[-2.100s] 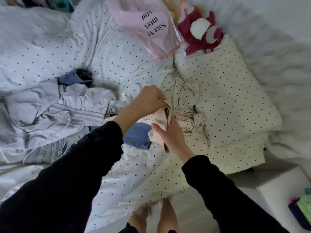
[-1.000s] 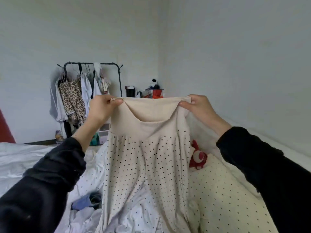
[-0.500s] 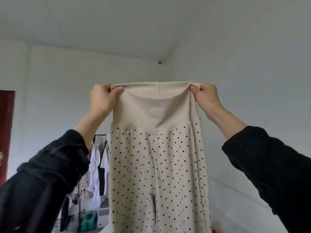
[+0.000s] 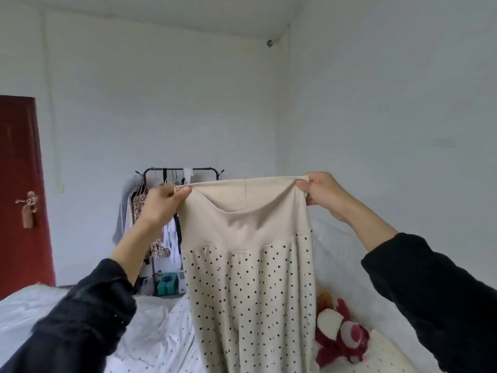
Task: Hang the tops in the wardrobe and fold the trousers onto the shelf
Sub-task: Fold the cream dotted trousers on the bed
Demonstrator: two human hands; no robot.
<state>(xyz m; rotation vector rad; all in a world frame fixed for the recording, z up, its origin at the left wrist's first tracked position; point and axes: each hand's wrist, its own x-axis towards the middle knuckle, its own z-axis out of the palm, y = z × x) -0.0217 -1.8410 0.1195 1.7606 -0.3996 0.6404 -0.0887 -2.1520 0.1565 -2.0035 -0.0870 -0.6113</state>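
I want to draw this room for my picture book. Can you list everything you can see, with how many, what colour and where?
trousers: one pair, cream with dark dots, held up in the middle
clothes rail: one, black, by the back wall, with clothes hanging on it
door: one, dark red, far left
soft toy: one, red and white, lying on the bed at lower right
bedding: white with dots, along the bottom
teal thing: one, on the floor under the rail; too small to tell what it is
left hand: pinches the waistband's left corner
right hand: pinches the waistband's right corner
sleeves: two, black
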